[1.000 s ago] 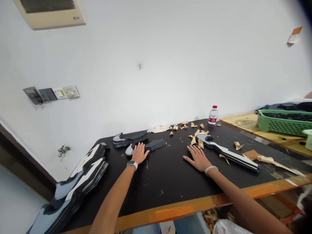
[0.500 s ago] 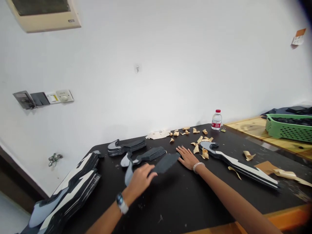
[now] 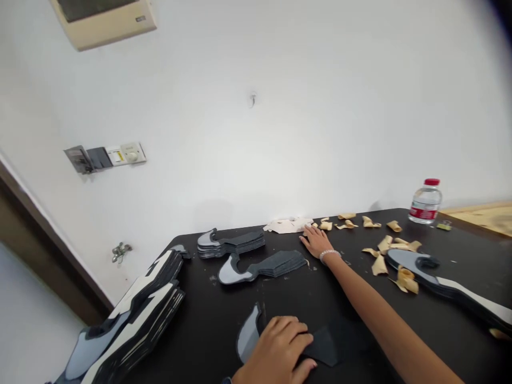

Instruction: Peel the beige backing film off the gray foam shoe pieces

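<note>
A dark foam cutout is held under the curled fingers of the left hand on the near side of the tabletop, while the right hand is laid open, gripping nothing, beyond a stack of cutouts

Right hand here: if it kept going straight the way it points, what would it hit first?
The right hand points up and left, so it would probably meet the pale paper scraps near the table's far edge first. Depth is hard to judge, but the stack of dark cut pieces seems just off that line.
</note>
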{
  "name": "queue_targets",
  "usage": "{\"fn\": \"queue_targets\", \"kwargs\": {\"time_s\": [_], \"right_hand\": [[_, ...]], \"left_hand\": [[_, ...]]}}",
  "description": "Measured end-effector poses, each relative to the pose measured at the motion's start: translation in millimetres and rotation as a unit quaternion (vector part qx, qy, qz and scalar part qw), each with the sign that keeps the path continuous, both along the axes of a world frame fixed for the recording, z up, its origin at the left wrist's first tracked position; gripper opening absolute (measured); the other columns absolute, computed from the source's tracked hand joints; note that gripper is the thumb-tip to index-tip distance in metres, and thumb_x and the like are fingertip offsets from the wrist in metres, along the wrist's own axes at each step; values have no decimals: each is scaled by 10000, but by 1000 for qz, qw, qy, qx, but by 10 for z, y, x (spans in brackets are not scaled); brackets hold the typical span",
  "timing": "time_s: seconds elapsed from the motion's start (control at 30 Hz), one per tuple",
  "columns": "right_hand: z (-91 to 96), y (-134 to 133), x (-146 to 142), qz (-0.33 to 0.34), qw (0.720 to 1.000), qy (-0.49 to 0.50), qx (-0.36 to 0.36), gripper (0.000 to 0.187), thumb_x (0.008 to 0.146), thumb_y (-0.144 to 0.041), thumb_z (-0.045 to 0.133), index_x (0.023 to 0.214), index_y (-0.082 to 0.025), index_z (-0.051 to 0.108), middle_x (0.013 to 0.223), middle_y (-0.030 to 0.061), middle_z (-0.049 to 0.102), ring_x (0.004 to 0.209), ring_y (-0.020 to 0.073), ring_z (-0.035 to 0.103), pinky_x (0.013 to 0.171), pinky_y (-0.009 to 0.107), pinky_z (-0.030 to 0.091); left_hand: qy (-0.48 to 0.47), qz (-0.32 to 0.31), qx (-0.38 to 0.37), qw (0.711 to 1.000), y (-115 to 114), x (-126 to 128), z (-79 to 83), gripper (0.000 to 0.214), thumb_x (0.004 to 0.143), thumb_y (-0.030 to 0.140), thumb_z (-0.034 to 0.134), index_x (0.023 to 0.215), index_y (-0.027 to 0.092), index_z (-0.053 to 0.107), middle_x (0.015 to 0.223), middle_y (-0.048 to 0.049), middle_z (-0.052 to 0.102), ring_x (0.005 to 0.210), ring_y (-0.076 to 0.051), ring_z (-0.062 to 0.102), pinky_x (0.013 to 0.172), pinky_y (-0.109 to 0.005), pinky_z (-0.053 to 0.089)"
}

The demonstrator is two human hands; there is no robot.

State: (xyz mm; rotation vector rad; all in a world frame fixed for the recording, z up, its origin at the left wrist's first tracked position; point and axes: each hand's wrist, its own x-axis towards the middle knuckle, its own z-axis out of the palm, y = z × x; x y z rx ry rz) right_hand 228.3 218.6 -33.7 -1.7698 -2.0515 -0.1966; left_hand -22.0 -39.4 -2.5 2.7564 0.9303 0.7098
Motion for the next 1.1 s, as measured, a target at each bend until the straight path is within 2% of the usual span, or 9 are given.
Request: {"fn": "queue_targets", "kwargs": {"time_s": [0.17,0.27,0.4,0.57,0.73,0.8,0.9,1.03,1.1], "right_hand": [[-68,277,-32,-21,999,21,36,453,890,-395,375,1275,-178,477,1380,113,440,1254,315,346,1016,519,263],[-78,337,-14,-14,998,36,52,361,862,-360,420,1128,-162,562,1328,128,476,1207,321,374,991,494,285],[-43,323,9,11,995,77,69,249,827,-285,442,969,-140,587,1140,166,571,1099,310,440,934,445,327],[29,268,41,51,980,177,77,166,789,-277,477,838,-176,600,972,130,628,997,271,505,889,395,369],[89,124,110,10,939,337,59,335,768,-430,478,846,-153,649,843,107,639,767,221,557,753,380,439],[112,-32,131,0,917,397,35,459,760,-516,466,900,-128,667,766,91,633,677,194,546,667,355,454],[147,-437,120,30,890,454,-20,556,724,-580,511,948,-102,686,707,68,632,605,158,536,594,305,462],[199,-1265,-52,100,867,473,-120,471,720,-556,595,898,-138,717,716,58,652,611,151,556,591,280,464],[237,-1703,-201,146,869,448,-152,398,738,-529,605,850,-166,721,763,61,679,664,175,586,627,294,475]], "left_hand": [[23,-8,36,999,58,-11,-76,270,930,283,422,1189,257,493,1187,22,595,1145,-144,479,974,-273,379],[47,-7,48,998,69,-19,-85,280,922,235,415,1187,281,491,1192,18,585,1144,-148,480,941,-277,395],[79,1,42,996,43,-42,-20,297,900,244,449,1194,262,492,1249,-9,544,1168,-159,461,944,-292,393],[73,18,17,997,-8,-60,102,316,898,181,420,1196,256,492,1277,5,525,1169,-161,444,955,-308,379],[84,74,10,994,-44,-59,154,346,882,141,402,1197,252,492,1253,-13,530,1080,-187,477,896,-348,415],[91,91,12,992,-53,-58,167,336,880,159,406,1193,240,496,1234,-32,534,1056,-203,481,887,-373,422],[100,106,14,989,-66,-51,179,340,866,187,433,1196,231,498,1197,-51,545,1032,-222,487,872,-400,433],[78,114,34,990,-94,-22,204,386,842,182,457,1224,226,482,1255,-57,517,1084,-229,477,892,-413,439],[46,100,60,992,-114,-2,226,402,858,184,430,1259,208,455,1296,-65,494,1163,-222,444,953,-412,416]]}}
